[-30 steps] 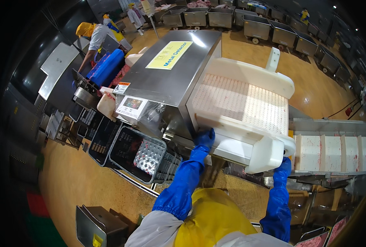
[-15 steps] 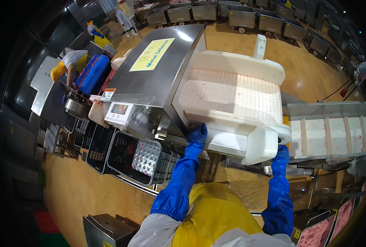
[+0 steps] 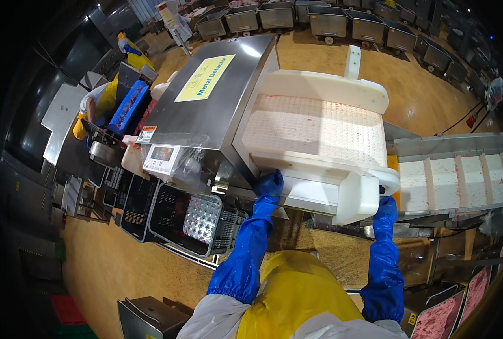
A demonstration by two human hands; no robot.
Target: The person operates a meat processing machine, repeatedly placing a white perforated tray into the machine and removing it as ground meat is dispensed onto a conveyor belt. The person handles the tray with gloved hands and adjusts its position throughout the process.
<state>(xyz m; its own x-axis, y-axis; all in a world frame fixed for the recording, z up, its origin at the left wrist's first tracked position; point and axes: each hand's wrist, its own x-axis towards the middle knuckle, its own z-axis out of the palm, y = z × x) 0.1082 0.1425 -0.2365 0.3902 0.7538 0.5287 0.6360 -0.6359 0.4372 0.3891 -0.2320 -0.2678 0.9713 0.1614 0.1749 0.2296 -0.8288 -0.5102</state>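
- the white conveyor [image 3: 319, 133] seems to be being steadied; even support is called for next.
- left hand [image 3: 269, 185] and right hand [image 3: 386, 209] are placed along its near side; grips cannot be told.

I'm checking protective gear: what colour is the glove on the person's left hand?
The left glove is blue, best seen in the head view.

the belt [image 3: 319, 127] comes out of the housing [image 3: 200, 121] on the right; a second conveyor [image 3: 443, 181] lies beyond the belt's right end. the left grip [image 3: 269, 185] is at the belt frame's near edge, beside the housing's near right corner; the right grip [image 3: 386, 210] is by the frame's near right corner. before the housing's near left corner, a crate [image 3: 214, 223] holds a sheet [image 3: 200, 219]. carts [image 3: 327, 25] line the floor [image 3: 432, 113] behind.
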